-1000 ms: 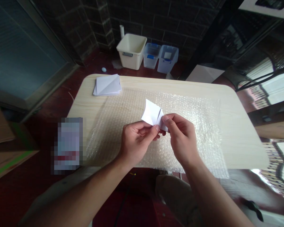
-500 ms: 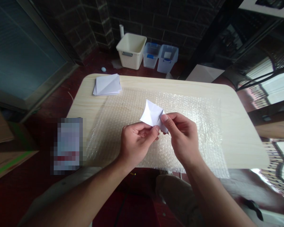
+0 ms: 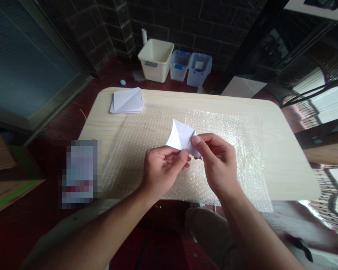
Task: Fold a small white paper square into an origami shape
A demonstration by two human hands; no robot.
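Observation:
Both my hands hold a small folded white paper (image 3: 180,135) above the middle of the table. My left hand (image 3: 162,170) pinches its lower edge between thumb and fingers. My right hand (image 3: 218,163) pinches its right corner, thumb on top. The paper's folded flaps point up and away from me. Under the hands a sheet of bubble wrap (image 3: 233,131) covers most of the light wooden table (image 3: 284,161).
A stack of white paper sheets (image 3: 126,100) lies at the table's far left corner. On the floor beyond stand a cream bin (image 3: 154,60) and two clear plastic boxes (image 3: 191,67). A blurred-out object (image 3: 80,172) sits at the table's near left edge. Cardboard (image 3: 5,180) lies at the left.
The paper's flaps have spread slightly flatter and tilted a little left; both hands keep their pinch in nearly the same place.

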